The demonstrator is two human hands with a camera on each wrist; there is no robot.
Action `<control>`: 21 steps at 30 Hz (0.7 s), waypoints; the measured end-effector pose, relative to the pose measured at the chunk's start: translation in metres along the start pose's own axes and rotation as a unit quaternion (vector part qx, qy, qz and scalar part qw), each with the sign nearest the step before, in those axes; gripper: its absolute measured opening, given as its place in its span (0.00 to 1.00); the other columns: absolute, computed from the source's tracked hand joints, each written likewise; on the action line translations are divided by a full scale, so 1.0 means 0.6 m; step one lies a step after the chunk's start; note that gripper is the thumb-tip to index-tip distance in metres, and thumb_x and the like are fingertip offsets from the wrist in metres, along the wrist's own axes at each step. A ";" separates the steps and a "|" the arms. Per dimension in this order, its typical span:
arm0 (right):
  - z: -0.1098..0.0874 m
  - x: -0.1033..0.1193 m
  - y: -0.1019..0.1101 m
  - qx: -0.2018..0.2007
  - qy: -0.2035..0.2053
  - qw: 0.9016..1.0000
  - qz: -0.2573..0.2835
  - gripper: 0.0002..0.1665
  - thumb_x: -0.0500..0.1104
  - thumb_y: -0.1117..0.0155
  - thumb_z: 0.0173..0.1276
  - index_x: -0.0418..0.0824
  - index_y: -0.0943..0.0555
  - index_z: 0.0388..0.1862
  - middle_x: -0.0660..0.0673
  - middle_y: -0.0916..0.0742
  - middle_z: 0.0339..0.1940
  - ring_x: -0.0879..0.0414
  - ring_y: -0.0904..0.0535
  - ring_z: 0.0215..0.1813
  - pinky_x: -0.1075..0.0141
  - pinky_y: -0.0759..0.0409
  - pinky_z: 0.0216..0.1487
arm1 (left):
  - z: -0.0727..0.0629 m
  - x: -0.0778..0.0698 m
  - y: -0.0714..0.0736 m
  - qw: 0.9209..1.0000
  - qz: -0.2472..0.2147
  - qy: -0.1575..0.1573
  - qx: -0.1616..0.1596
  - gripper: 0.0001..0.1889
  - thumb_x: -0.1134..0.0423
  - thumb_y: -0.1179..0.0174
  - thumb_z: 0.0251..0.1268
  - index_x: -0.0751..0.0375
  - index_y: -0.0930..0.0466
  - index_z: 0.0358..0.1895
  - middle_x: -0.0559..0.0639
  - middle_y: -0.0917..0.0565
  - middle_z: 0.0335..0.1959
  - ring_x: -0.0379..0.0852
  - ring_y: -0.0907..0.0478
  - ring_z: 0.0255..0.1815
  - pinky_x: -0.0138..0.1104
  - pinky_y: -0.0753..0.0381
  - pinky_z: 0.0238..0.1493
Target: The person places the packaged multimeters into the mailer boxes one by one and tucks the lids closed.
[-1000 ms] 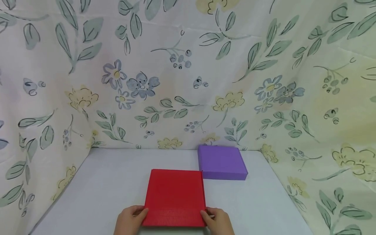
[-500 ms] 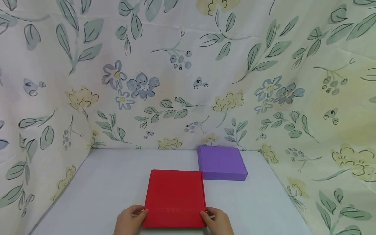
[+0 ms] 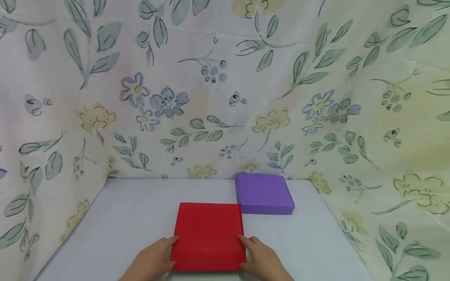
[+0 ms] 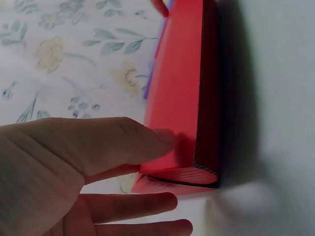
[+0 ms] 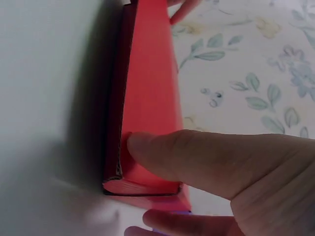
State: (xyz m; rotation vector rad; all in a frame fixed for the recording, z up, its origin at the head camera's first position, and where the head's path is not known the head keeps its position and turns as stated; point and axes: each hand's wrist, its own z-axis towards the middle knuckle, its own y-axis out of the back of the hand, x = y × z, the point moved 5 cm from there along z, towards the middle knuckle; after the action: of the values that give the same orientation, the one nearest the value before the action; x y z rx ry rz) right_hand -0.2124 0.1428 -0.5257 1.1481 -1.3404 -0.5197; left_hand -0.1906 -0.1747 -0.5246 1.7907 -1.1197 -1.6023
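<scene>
A flat red cardboard box [image 3: 209, 234] lies lid down near the front of the white table. At its left side, my left hand [image 3: 151, 257] has straight fingers, with one fingertip at the side edge and the thumb near the front corner. My right hand [image 3: 263, 257] mirrors this on the right side. In the left wrist view, the thumb touches the front of the red box [image 4: 179, 88], the other fingers extended past its end. The right wrist view shows the other thumb on the front of the red box [image 5: 150, 88], its remaining fingers partly hidden.
A flat purple box [image 3: 265, 193] lies behind and to the right of the red one, close to its back right corner. White tabletop [image 3: 130, 210] surrounds both. A floral cloth [image 3: 211, 97] hangs behind and along both sides.
Both hands have loosened from pinching the red box's front sides. Their fingers have spread forward along its sides, and the thumbs have moved down to the front corners. The box has stayed in place.
</scene>
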 end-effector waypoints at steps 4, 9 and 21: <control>0.003 0.005 -0.008 -0.015 0.003 1.000 -0.026 0.48 0.47 0.13 0.44 0.42 0.23 0.66 0.46 0.16 0.45 0.51 0.19 0.43 0.49 0.14 0.43 | 0.006 -0.004 -0.014 0.999 0.031 -0.017 0.009 0.37 0.62 0.19 0.45 0.66 0.23 0.62 0.49 0.19 0.42 0.49 0.20 0.42 0.51 0.14 0.44; 0.008 0.005 -0.014 -0.040 -0.001 0.998 -0.046 0.45 0.45 0.11 0.42 0.43 0.21 0.61 0.47 0.15 0.43 0.52 0.18 0.42 0.50 0.14 0.46 | 0.008 -0.005 -0.024 0.998 0.051 -0.022 -0.026 0.37 0.62 0.17 0.43 0.63 0.22 0.60 0.49 0.21 0.39 0.46 0.21 0.37 0.48 0.13 0.42; 0.019 0.015 -0.031 -0.134 0.060 0.984 -0.100 0.28 0.43 0.12 0.45 0.48 0.22 0.41 0.54 0.18 0.28 0.63 0.25 0.28 0.65 0.16 0.36 | -0.001 -0.007 -0.044 0.971 0.123 -0.091 -0.182 0.28 0.61 0.17 0.41 0.55 0.20 0.48 0.41 0.25 0.29 0.33 0.31 0.22 0.33 0.18 0.32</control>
State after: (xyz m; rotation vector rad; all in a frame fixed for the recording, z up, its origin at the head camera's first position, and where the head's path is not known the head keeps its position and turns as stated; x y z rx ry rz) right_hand -0.2151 0.1238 -0.5391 1.0772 -1.0220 -0.7405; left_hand -0.1829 -0.1569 -0.5434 1.2414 -1.0014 -1.7122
